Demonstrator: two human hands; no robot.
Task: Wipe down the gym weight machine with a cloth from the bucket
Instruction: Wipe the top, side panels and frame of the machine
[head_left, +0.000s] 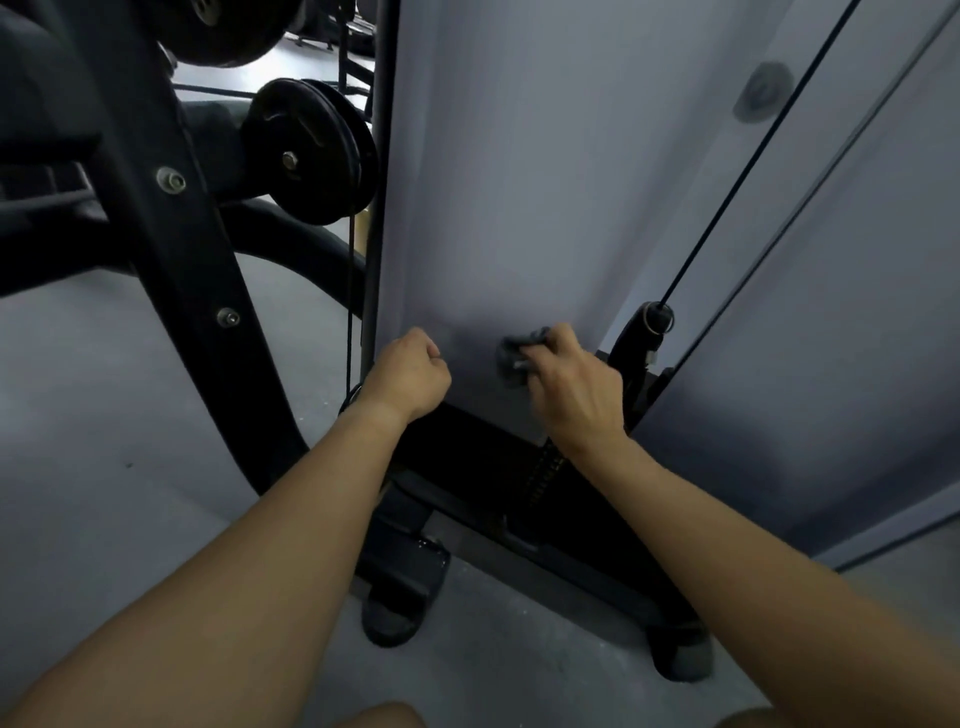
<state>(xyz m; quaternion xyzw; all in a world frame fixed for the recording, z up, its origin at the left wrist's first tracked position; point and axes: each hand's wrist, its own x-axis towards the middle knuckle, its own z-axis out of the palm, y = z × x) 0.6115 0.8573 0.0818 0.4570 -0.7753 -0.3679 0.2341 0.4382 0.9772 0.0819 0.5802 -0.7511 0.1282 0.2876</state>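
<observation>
Hands reach forward | left hand (410, 376): fingers (428, 349) curled in a fist, holding nothing, at left edge of grey panel (519, 182) | right hand (574, 387): fingers pinch bunched-up grey cloth (519, 358), pressed low on panel | panel stands tall, up and down | black weight plate (311, 150) farther back, left.

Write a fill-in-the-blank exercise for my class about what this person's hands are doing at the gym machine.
1. The right hand presses a crumpled grey ____ against the machine's grey panel.
2. The left hand is curled into a ____ at the panel's left edge.
3. The round weight plates to the left of the panel are ____ in colour.

Missing words: cloth; fist; black.
</observation>
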